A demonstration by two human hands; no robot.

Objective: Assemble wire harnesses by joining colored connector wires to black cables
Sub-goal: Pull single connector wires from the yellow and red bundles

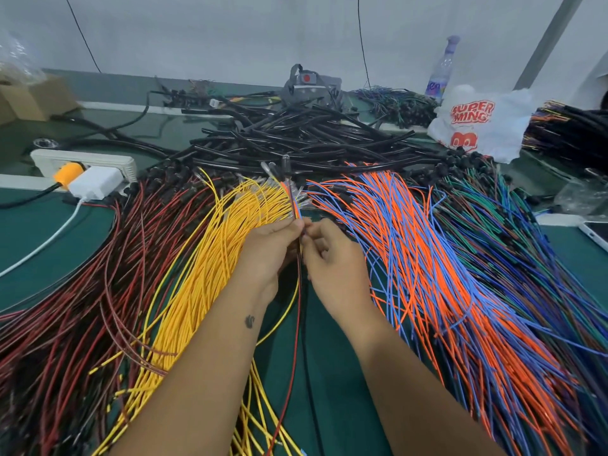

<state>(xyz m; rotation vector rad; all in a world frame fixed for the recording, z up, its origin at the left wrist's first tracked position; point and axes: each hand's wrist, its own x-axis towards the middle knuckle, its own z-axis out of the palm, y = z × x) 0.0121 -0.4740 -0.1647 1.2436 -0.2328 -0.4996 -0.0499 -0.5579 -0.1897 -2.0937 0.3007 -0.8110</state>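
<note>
On the green table (39, 232) lie fans of red-and-black wires (65, 291), yellow wires (204, 268), orange-and-blue wires (427, 258), green-and-blue wires (526, 245), glossy black cables (296, 136); a white bag (477, 123) bears red lettering.

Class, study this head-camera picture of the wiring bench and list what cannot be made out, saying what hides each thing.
1. Head view: where the held wires meet is covered by the left hand and right hand.
2. The terminals on the held wires are too small and blurred to read.
3. The yellow wires run off the bottom edge.
4. The bottle label is blurred and partly behind the plastic bag.
</note>
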